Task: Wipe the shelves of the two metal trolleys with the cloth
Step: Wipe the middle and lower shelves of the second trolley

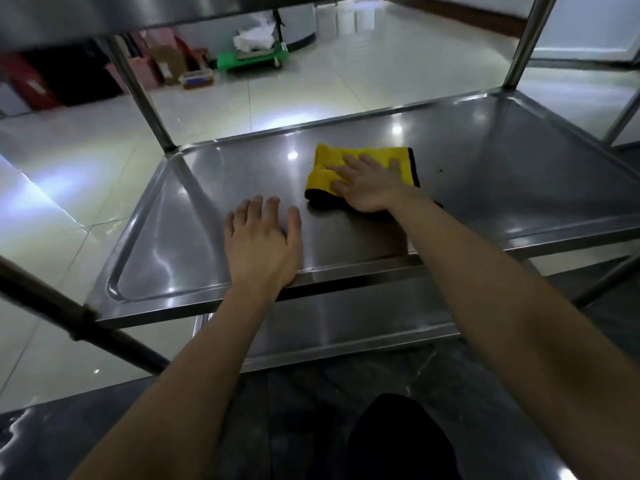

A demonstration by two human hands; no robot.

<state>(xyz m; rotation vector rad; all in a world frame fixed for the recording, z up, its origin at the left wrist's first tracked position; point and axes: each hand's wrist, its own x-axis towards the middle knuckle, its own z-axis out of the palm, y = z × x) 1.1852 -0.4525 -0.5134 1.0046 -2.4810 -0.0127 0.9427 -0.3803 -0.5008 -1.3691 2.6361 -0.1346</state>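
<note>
On the middle shelf (pixel 214 202) of the metal trolley (pixel 519 39), we pressed our right hand (pixel 367 185) flat on the yellow cloth (pixel 325 161), fingers straight and spread, gripping nothing. The cloth lay near the shelf's centre. Our left hand (pixel 261 240) rested open just beside it, palm down on bare steel at the front rim. A lower shelf (pixel 346 320) showed beneath.

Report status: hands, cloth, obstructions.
Right hand flat on yellow cloth on the shelf. Left hand open, resting at shelf's near edge. Dark speck right of cloth; nothing blocking.
</note>
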